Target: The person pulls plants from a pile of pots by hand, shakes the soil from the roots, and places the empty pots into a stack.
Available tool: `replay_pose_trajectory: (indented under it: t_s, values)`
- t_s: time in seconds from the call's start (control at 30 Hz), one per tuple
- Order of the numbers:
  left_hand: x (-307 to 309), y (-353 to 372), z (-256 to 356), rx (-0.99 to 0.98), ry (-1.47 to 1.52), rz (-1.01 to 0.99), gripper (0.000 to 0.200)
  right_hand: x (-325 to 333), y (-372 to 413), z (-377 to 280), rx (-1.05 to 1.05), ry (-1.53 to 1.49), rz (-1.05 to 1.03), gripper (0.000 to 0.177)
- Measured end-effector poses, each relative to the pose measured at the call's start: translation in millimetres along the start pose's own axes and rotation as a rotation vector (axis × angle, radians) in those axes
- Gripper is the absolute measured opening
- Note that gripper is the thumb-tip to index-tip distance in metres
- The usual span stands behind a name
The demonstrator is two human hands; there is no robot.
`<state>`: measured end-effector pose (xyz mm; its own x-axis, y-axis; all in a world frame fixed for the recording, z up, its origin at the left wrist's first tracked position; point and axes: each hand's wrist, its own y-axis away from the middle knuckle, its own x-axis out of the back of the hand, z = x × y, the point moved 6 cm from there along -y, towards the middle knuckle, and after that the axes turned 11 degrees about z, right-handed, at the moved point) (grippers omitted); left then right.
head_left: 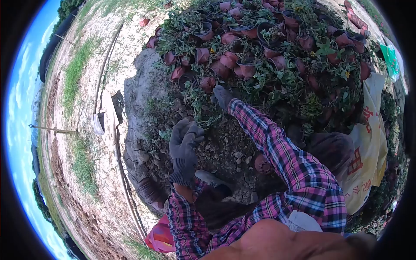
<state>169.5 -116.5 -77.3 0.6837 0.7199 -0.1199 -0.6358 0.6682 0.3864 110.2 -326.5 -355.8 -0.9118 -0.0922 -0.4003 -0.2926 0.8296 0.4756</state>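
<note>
My left hand (184, 141), in a dark grey work glove, hangs over the crumbly soil with its fingers curled in. Leafy green stems (203, 119) lie right beside those fingers; whether it grips anything is hidden. Farther out, my right hand (223, 96), also gloved in grey, reaches to the near edge of the plant heap. Its fingers are bent down among the leaves, and what they hold cannot be made out. Just past them sits a small reddish-brown plant pot (208, 83). Many similar pots (229, 60), tipped at different angles, lie among the green plants.
A pale yellow sack with red characters (366, 151) lies at right, near a green-and-white bag (391, 60). One round reddish pot (262, 164) rests on the soil between my arms. A long thin pole or pipe (122, 177) runs along the sandy ground at left. Something pink-red (161, 236) is near my left elbow.
</note>
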Motion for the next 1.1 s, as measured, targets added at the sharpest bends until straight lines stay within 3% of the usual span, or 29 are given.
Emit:
replay_pose_trajectory:
  t_s: [0.07,0.2,0.23,0.37,0.47,0.5,0.6,0.63,0.73,0.8,0.9,1.03,1.1]
  values:
    - [5.0,2.4,-5.2,-0.007,-0.037,-0.001,0.033,-13.4,-13.7,1.5,-0.062,-0.006,0.081,0.024]
    - [1.5,6.3,-6.2,-0.031,-0.074,-0.007,0.029,-28.3,-41.9,19.9,-0.227,-0.217,0.200,0.014]
    - [2.9,4.5,-9.8,-0.038,-0.105,-0.003,0.029,-28.0,-45.3,28.5,-0.362,-0.244,0.188,0.015]
    - [4.2,-5.5,-22.7,-0.025,-0.152,-0.029,0.031,-55.0,2.2,-6.8,-0.105,0.241,-0.077,0.014]
    - [-3.6,-0.1,-17.4,-0.034,-0.141,-0.071,0.033,-38.2,15.9,-31.2,0.083,0.560,-0.106,0.012]
    - [-6.2,6.7,-10.1,-0.049,-0.118,-0.091,0.033,-22.5,9.0,-24.2,-0.076,0.324,-0.168,0.007]
    - [-4.9,22.4,16.1,-0.155,-0.078,-0.084,0.034,2.6,1.5,-27.5,-0.340,0.081,-0.331,0.002]
    - [2.8,19.4,18.0,-0.191,-0.078,-0.049,0.034,7.2,3.4,-28.4,-0.323,0.069,-0.301,0.002]
    - [16.3,10.9,20.3,-0.241,-0.074,0.016,0.033,15.5,-10.6,-17.6,0.036,0.752,-0.210,0.006]
    - [21.0,9.2,16.4,-0.246,-0.027,-0.023,0.032,16.3,-18.4,-13.2,0.231,0.881,-0.108,0.014]
    - [22.3,12.9,14.3,-0.233,-0.119,0.023,0.033,11.6,-9.0,-3.0,-0.215,0.640,0.039,0.024]
    - [17.3,15.5,12.6,-0.204,-0.164,0.039,0.037,-0.5,-35.9,48.0,-0.380,0.140,0.408,0.029]
    - [15.1,13.2,8.5,-0.190,-0.144,0.038,0.038,-4.2,-54.8,73.0,-0.431,-0.057,0.401,0.025]
